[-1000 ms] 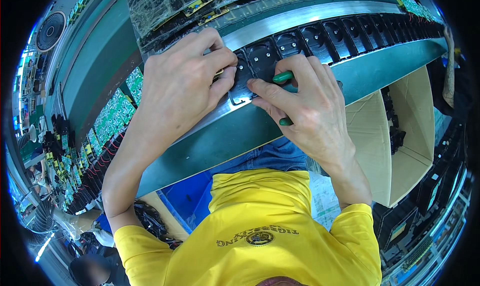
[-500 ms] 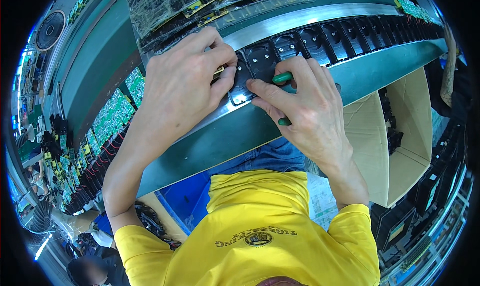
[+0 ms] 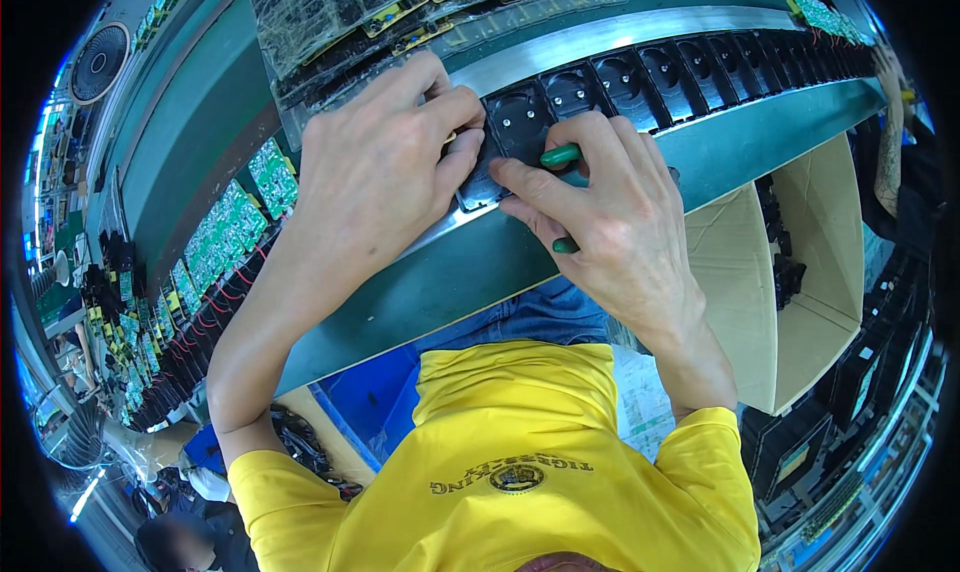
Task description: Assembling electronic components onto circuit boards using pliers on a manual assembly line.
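My left hand (image 3: 395, 152) is closed in a pinch over the near end of a row of black plastic housings (image 3: 520, 117). A sliver of a small yellow-edged part (image 3: 452, 139) shows between its fingers; most of it is hidden. Just to the right, my right hand (image 3: 615, 207) is wrapped round green-handled pliers (image 3: 562, 156), whose jaws I cannot see. Its index fingertip rests at the same end housing that my left hand covers. Round recesses and small shiny metal studs show inside the neighbouring housings.
The housings stand on a metal strip along the green bench (image 3: 420, 302). Circuit boards under plastic sheets (image 3: 340, 22) lie beyond; green boards with red wires (image 3: 225, 232) line the left. An open cardboard box (image 3: 735, 292) stands at right, near another person's arm (image 3: 888, 142).
My left hand has shifted slightly right, covering more of the end housing. The row has slid a little left. At the far right, the other person's hand has come to the row's end.
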`<state>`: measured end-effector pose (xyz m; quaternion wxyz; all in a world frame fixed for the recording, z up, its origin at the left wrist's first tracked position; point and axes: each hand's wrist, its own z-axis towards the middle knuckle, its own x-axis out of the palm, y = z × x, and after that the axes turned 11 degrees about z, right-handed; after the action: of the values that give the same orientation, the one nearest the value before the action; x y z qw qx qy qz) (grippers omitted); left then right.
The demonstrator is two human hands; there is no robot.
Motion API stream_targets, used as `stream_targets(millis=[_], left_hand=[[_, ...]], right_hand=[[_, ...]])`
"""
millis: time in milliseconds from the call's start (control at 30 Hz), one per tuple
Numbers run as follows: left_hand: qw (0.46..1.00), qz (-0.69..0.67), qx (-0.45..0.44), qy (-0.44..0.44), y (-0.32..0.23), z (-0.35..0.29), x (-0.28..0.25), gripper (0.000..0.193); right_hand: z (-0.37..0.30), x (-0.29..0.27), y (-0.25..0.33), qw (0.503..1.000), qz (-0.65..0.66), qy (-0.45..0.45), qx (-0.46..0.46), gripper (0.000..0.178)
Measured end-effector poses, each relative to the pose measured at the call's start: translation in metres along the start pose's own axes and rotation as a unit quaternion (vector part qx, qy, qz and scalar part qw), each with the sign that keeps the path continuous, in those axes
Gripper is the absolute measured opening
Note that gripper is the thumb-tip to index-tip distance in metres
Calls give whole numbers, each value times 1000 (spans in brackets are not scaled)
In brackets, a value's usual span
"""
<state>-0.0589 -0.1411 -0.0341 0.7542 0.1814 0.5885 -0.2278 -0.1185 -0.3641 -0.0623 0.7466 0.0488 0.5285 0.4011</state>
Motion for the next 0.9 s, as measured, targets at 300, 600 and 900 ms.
stream_targets(millis=[300,600,900], left_hand=[[997,-28,-64,24,-3,-9,3,9],[992,-86,-67,60,9,-5,2,10],[988,-53,-98,109,8,0,-7,13]], right_hand=[[82,12,32,780,595,-181,75,22],[106,63,-2,700,689,-153,106,45],[98,57,-21,687,718,-113,8,24]])
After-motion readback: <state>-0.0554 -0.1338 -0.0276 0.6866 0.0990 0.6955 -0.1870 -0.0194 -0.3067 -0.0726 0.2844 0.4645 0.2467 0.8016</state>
